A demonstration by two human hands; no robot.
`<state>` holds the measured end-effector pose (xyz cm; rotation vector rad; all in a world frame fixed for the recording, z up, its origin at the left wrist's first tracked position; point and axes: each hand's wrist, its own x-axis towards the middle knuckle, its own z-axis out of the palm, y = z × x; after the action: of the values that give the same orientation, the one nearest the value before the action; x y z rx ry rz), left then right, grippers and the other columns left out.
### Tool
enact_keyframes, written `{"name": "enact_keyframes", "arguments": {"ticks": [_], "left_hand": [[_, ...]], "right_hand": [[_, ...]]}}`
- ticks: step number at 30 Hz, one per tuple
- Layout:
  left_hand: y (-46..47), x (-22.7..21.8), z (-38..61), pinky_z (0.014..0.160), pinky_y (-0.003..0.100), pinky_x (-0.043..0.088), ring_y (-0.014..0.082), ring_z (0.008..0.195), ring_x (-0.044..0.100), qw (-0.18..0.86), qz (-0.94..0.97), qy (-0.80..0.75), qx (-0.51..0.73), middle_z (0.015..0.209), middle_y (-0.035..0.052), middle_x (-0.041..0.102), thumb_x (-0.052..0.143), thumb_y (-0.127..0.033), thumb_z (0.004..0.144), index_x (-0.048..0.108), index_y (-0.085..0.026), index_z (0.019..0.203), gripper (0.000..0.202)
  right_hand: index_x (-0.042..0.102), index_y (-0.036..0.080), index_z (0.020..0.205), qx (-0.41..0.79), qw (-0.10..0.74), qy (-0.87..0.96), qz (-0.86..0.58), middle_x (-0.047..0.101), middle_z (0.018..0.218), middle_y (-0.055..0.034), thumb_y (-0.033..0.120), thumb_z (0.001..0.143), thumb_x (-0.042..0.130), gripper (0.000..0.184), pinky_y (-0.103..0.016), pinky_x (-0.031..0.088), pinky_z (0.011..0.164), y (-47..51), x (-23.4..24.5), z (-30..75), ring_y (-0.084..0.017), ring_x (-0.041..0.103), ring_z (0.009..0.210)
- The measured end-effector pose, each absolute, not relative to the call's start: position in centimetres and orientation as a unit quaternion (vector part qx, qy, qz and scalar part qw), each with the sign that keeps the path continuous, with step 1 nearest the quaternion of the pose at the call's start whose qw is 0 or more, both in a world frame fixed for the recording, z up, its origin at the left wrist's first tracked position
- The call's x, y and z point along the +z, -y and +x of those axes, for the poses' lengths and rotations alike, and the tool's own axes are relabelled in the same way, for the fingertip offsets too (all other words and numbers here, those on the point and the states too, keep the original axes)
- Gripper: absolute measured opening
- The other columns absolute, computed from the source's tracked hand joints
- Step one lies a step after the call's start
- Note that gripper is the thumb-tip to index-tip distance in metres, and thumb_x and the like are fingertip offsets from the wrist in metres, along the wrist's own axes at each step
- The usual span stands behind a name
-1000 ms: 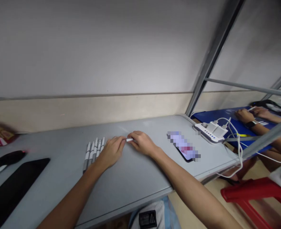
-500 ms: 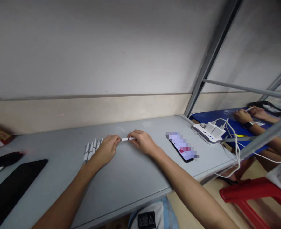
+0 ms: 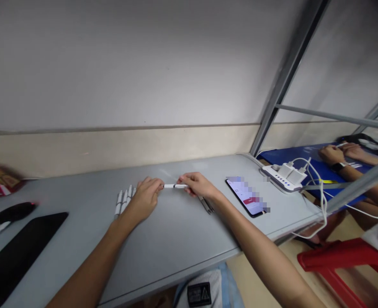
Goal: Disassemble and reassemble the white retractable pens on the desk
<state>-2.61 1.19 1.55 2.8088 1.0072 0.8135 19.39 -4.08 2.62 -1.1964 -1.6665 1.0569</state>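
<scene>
Both hands are closed on the same thing. I see the left hand (image 3: 143, 197) pinching one end of a white pen (image 3: 175, 186) and the right hand (image 3: 197, 185) pinching the other, fingertips clamped and the hands a short way apart. The white pen lies level between them, over the far middle of the grey counter (image 3: 176, 244), with a dark band near its centre. I cannot tell whether it rests on the surface or sits just above it.

Just left of the left hand, partly hidden by it, is a row of pens (image 3: 123, 201) lying side by side. Two dark pens (image 3: 206, 205) lie on the counter just under the right wrist. Further right a phone (image 3: 247, 200) lies flat with its screen lit, and beyond it a white power strip (image 3: 285, 177) with chargers plugged in. At my far left sit a black mouse (image 3: 13, 212) and a black pad (image 3: 17, 252). A co-worker's hands (image 3: 334, 155) rest on a blue table at the right edge.
</scene>
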Motion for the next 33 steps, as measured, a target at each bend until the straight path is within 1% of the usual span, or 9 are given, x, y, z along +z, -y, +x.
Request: {"name": "enact_keyframes", "arguments": {"ticks": [3,7,9,12,16,20,24,29,33], "left_hand": [[-1.5,1.4,-3.0,0.068,0.030,0.037,0.0190,0.073,0.049,0.038,0.898,-0.341,0.276,0.073,0.0023,0.053,0.035,-0.014,0.088,0.053,-0.020,0.080,0.020],[-1.7,1.5,-3.2,0.069,0.031,0.038,0.0195,0.075,0.048,0.030,0.904,-0.319,0.284,0.074,0.0028,0.055,0.036,-0.012,0.087,0.053,-0.020,0.079,0.020],[-1.5,1.6,-3.1,0.071,0.032,0.038,0.0200,0.076,0.048,0.018,0.904,-0.309,0.294,0.074,0.0033,0.056,0.035,-0.012,0.087,0.053,-0.020,0.080,0.021],[-1.6,1.5,-3.1,0.068,0.030,0.038,0.0187,0.073,0.049,0.029,0.897,-0.327,0.295,0.073,0.0025,0.054,0.035,-0.012,0.087,0.053,-0.020,0.079,0.021],[-1.9,1.1,-3.5,0.063,0.028,0.038,0.0163,0.068,0.050,0.068,0.889,-0.353,0.284,0.072,0.0007,0.053,0.035,-0.012,0.085,0.053,-0.020,0.077,0.021],[-1.6,1.4,-3.6,0.066,0.029,0.039,0.0185,0.072,0.049,0.016,0.896,-0.324,0.303,0.071,0.0022,0.053,0.034,-0.009,0.084,0.052,-0.020,0.075,0.023],[-0.9,2.0,-3.2,0.069,0.034,0.038,0.0209,0.072,0.046,-0.063,0.901,-0.299,0.307,0.068,0.0050,0.055,0.032,-0.011,0.088,0.054,-0.020,0.074,0.028],[0.1,2.3,-2.5,0.078,0.036,0.041,0.0210,0.082,0.053,-0.055,0.904,-0.295,0.303,0.084,0.0069,0.063,0.037,-0.025,0.093,0.060,-0.019,0.096,0.024],[0.4,2.3,-2.5,0.082,0.034,0.044,0.0202,0.088,0.057,-0.005,0.908,-0.283,0.308,0.092,0.0063,0.063,0.042,-0.031,0.092,0.058,-0.018,0.108,0.027]], "right_hand": [[0.063,0.016,0.095,0.335,0.442,0.690,-0.465,0.051,0.062,0.0042,0.045,0.083,0.060,0.031,-0.020,0.032,0.051,4.4,2.8,19.3,-0.008,0.043,0.052],[0.060,0.014,0.072,0.380,0.405,0.672,-0.490,0.043,0.051,0.0043,0.050,0.092,0.040,0.046,-0.021,0.029,0.049,4.3,2.4,19.2,-0.008,0.034,0.047],[0.062,0.014,0.082,0.424,0.400,0.655,-0.480,0.043,0.052,0.0043,0.054,0.093,0.035,0.049,-0.022,0.030,0.048,4.2,2.3,19.4,-0.009,0.035,0.045],[0.064,0.017,0.102,0.295,0.440,0.702,-0.475,0.057,0.070,-0.0007,0.052,0.087,0.053,0.039,-0.023,0.038,0.061,4.3,2.5,19.6,-0.012,0.048,0.060],[0.068,0.018,0.094,0.173,0.397,0.776,-0.459,0.065,0.086,-0.0057,0.038,0.091,0.053,0.025,-0.026,0.037,0.075,4.7,2.8,19.0,-0.015,0.053,0.077],[0.068,0.014,0.089,0.366,0.397,0.701,-0.467,0.048,0.058,0.0032,0.044,0.092,0.048,0.037,-0.022,0.030,0.053,4.8,2.6,18.6,-0.009,0.039,0.053],[0.067,0.011,0.088,0.606,0.395,0.563,-0.399,0.030,0.050,0.0088,0.050,0.085,0.056,0.041,-0.020,0.020,0.043,4.5,2.4,19.2,-0.005,0.023,0.043],[0.066,0.011,0.080,0.617,0.542,0.421,-0.384,0.053,0.065,0.0014,0.036,0.067,0.078,0.031,-0.018,0.034,0.049,3.4,2.2,19.2,-0.006,0.042,0.054],[0.063,0.018,0.098,0.589,0.664,0.320,-0.331,0.058,0.079,-0.0018,0.044,0.077,0.068,0.034,-0.022,0.045,0.063,2.9,2.3,19.0,-0.011,0.054,0.071]]}}
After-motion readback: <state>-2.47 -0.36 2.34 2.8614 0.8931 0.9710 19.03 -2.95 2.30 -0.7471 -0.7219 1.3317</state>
